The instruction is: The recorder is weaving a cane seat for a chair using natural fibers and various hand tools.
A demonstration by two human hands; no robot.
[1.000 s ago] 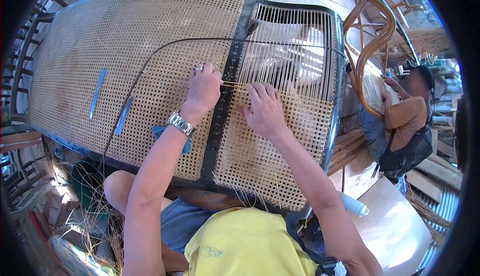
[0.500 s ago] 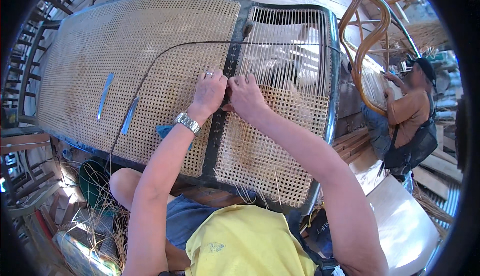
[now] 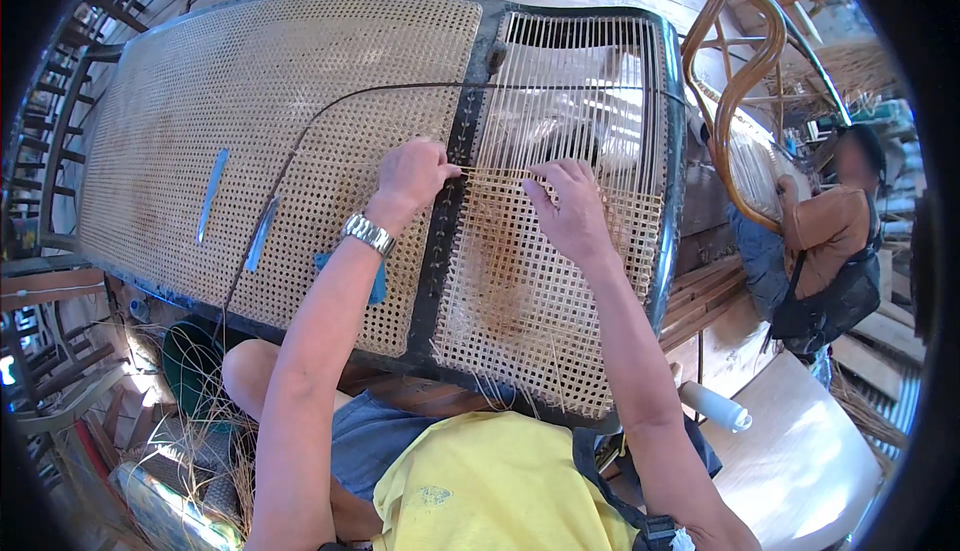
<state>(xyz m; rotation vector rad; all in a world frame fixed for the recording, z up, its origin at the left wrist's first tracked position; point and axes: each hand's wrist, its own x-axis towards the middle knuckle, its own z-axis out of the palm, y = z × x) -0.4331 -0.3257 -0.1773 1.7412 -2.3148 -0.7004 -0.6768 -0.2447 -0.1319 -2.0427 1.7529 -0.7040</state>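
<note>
A long dark-framed panel (image 3: 470, 91) lies before me, with woven cane (image 3: 240, 101) in its larger left section. The smaller right section holds lengthwise strands (image 3: 560, 51), cross-woven into a mesh (image 3: 520, 281) in its nearer part. At the dark divider, my left hand (image 3: 412, 183) is closed, its fingertips pinching a thin cane strand (image 3: 495, 168). That strand stretches rightward along the upper edge of the woven part to my right hand (image 3: 572, 209), whose thumb and forefinger are curled at it. A metal watch circles my left wrist.
A thin dark rod (image 3: 330, 101) curves over the panel. Blue strips (image 3: 212, 196) lie on the left cane. To the right, a co-worker (image 3: 825, 221) sits by a curved wooden frame (image 3: 715, 111). A pale cylinder (image 3: 715, 407) is near my right forearm; loose cane (image 3: 235, 431) hangs lower left.
My right hand has moved right, away from the left hand, and the strand now shows between them. My left hand stays near the divider. The pale cylinder has come into sight.
</note>
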